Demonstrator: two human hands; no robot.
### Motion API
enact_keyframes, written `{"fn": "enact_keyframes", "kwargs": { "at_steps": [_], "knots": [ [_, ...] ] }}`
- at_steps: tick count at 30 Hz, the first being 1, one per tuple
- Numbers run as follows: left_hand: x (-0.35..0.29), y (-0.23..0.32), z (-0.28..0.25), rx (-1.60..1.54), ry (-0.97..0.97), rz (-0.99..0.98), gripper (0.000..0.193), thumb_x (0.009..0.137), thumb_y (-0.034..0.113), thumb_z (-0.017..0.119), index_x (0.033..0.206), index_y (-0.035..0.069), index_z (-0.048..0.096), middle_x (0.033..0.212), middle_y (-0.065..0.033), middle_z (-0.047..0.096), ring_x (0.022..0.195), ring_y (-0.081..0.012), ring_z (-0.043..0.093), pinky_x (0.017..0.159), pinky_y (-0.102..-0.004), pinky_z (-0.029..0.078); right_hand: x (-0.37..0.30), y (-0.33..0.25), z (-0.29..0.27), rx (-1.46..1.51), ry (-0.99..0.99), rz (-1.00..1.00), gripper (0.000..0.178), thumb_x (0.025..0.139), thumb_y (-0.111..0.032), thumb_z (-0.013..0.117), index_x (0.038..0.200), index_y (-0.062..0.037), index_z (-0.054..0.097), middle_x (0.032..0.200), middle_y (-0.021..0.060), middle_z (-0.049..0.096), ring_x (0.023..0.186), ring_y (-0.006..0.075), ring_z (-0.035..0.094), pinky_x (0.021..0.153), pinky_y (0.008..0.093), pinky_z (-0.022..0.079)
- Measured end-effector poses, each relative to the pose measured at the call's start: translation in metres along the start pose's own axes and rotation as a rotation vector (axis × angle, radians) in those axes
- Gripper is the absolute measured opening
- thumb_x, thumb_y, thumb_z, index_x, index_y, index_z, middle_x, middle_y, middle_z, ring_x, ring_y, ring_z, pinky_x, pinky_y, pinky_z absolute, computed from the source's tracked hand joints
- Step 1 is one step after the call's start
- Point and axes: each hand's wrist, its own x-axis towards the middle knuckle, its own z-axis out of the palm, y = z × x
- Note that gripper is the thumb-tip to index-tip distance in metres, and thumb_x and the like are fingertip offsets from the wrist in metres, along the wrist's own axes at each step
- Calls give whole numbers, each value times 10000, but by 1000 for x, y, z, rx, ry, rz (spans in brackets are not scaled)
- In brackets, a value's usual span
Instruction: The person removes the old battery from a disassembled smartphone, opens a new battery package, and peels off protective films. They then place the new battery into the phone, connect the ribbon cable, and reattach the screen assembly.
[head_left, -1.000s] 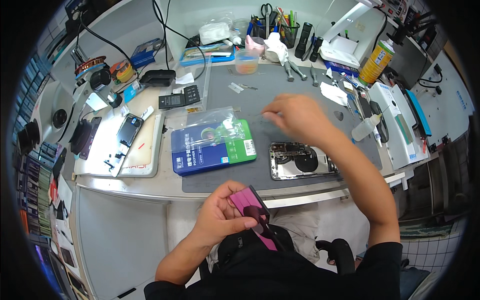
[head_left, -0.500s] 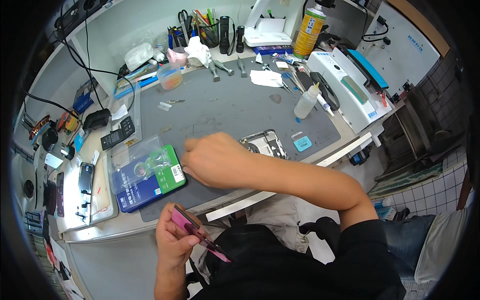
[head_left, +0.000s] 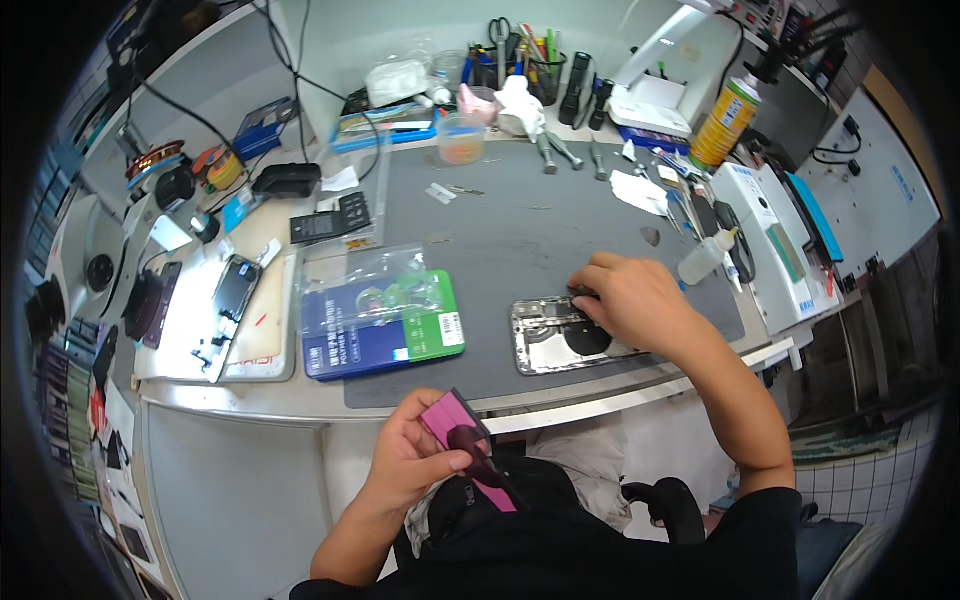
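In my left hand [head_left: 410,450], held above my lap, is a flat dark phone battery [head_left: 447,418] with pink film on its face, gripped between thumb and fingers. A dark strip curls across the pink side. My right hand [head_left: 635,300] rests over the opened phone [head_left: 540,345], which lies on the grey mat. Its fingertips are pinched together at the phone's far edge; a small dark bit shows there, too small to name. The hand and wrist hide the phone's right part. Left of the phone lies a blue and green box [head_left: 380,345] with a clear plastic tray [head_left: 350,275] on it.
A black battery [head_left: 330,222] and another phone [head_left: 236,290] lie at the left. Several screwdrivers [head_left: 548,155] stand at the back of the grey mat [head_left: 480,225]. A dropper bottle [head_left: 705,258] and a white machine [head_left: 780,245] are at the right.
My right hand has moved from beside the blue and green box rightward to the opened phone. My left hand has tilted the battery, showing more pink. The view has shifted left.
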Motion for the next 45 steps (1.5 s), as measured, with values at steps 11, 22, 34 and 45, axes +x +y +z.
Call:
{"fn": "enact_keyframes", "kwargs": {
  "at_steps": [11,22,34,45],
  "knots": [
    [2,1,-5,33,38,-6,546,836,-16,795,1271,43,470,1054,-147,703,914,-201,714,717,-303,582,81,-11,-5,-107,167,-28,181,951,-237,659,975,-101,776,929,88,702,853,311,696,749,427,550],
    [2,24,-7,97,200,208,519,856,28,778,1275,46,471,1065,-141,676,857,-178,700,605,-264,571,274,-51,64,-227,207,161,170,880,-96,632,944,-50,782,999,173,767,926,330,758,763,447,612],
    [-4,27,-12,60,193,259,431,883,-50,717,1228,36,474,1137,-138,682,926,-157,704,620,-235,596,289,-55,41,-150,-7,311,302,821,-184,728,1098,-69,768,1198,139,742,1110,306,720,919,445,583],
    [13,28,3,34,181,207,443,903,-6,717,1270,60,478,1135,-103,677,932,-143,705,605,-227,596,182,-46,-30,462,166,-128,184,780,-179,678,865,-24,628,723,96,678,699,229,660,682,374,531]
  ]
}}
